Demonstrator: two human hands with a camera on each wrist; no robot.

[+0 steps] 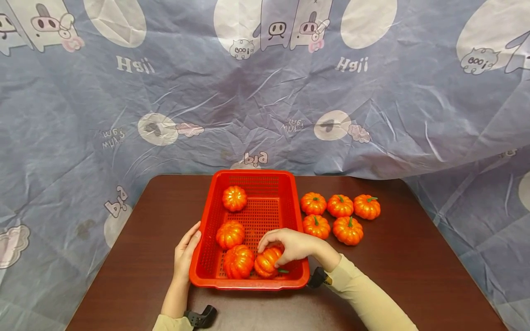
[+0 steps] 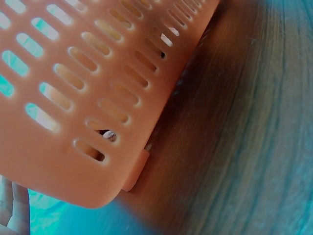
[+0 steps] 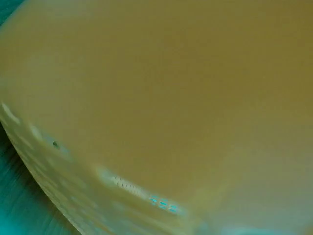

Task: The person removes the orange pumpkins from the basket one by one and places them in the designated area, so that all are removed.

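right hand pinches a glossy, ribbed pumpkin — left hand rests, straight-fingered, against the slotted basket.

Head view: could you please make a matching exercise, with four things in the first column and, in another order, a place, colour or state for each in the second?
1. Left hand
2. Right hand
3. Basket
4. Backdrop

A. Behind the table
B. Pinching a pumpkin
C. Red, with slotted walls
D. At the basket's left side

Pairs: 1-D, 2-B, 3-C, 4-A
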